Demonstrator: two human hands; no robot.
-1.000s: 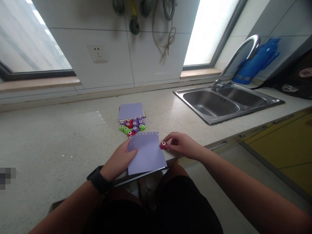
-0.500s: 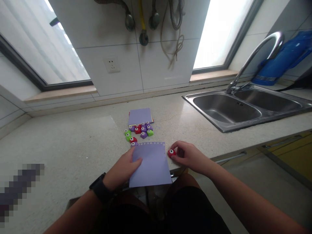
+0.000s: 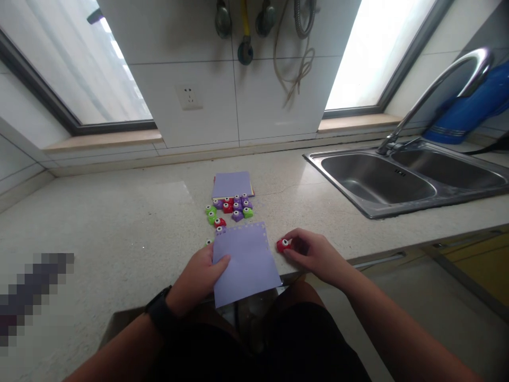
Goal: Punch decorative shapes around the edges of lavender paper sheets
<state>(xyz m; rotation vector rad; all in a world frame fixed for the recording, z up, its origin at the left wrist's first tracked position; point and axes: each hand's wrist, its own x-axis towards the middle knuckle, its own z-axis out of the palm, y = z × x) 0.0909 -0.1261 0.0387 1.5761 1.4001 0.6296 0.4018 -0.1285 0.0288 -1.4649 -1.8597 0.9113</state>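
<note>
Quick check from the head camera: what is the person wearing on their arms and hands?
Both forearms are bare, with no sleeves in view and no gloves on either hand. The left hand has a black watch with a dark band on its wrist. The right hand shows no rings, bands or markings that can be made out.

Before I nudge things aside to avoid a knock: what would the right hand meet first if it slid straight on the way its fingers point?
The right hand points left; past the small red plastic punch at its fingertips comes the lilac paper sheet, though depth is unclear.
</note>
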